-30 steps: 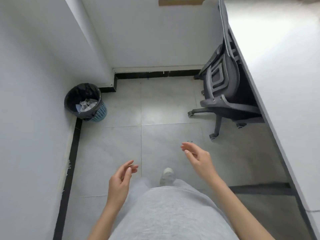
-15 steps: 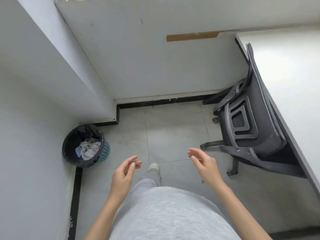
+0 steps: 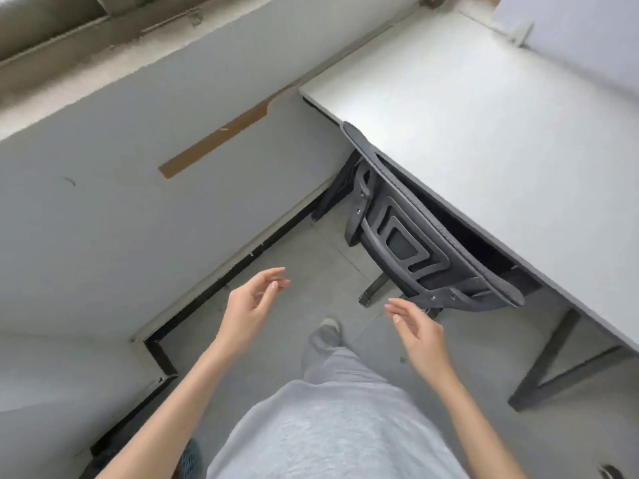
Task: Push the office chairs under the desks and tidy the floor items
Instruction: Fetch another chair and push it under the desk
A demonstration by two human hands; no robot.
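- Below me, near the middle of the view, my left hand (image 3: 249,307) hangs over the floor with its grip loose: fingers gently bent, thumb apart, nothing held.
- To the right of it, my right hand (image 3: 420,331) is out in front of me too, fingers relaxed and pointing toward the far left, its grip slack and empty.
- Both hands are apart from each other, and neither touches anything.
- Farther off on the right, the office chair (image 3: 415,236) stands with its black backrest tilted against the edge of the worktop (image 3: 484,108); the seat is tucked beneath and mostly hidden.
- One chair leg (image 3: 375,290) shows on the floor, just beyond my right fingertips but clear of them.
- My worktop is pale grey and runs from the far middle to the near right, with a dark metal desk leg (image 3: 553,361) at the near right.
- At the far right a white partition (image 3: 581,32) rises from the worktop.
- On the left, a grey wall (image 3: 121,202) carries a brown strip (image 3: 214,143), and a dark skirting (image 3: 221,285) follows its foot.
- The floor (image 3: 311,257) is pale grey tile.
- Near the bottom left, a bit of blue mesh (image 3: 192,461) peeks out beside my arm; I cannot tell what it belongs to.
- My grey trousers (image 3: 332,426) and one shoe (image 3: 328,328) show between my arms.
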